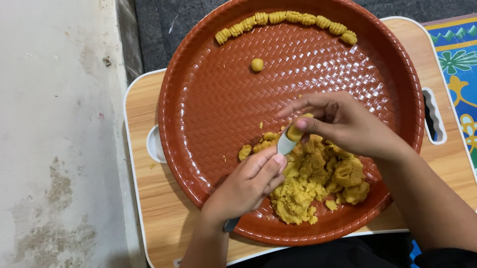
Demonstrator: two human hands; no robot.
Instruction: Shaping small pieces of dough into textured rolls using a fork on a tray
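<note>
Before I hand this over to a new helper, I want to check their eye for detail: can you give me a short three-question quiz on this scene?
1. True or false: the shaped dough pieces lie in a curved row along the far rim of the brown tray.
2. What does the left hand hold?
A. a knife
B. a metal utensil
C. a cup
3. Fill in: the right hand pinches a small piece of ____ against the utensil's tip.

Key: 1 true. 2 B; only its tip and handle end show. 3 dough, taken above the big dough heap. One small dough ball sits alone on the tray.
</note>
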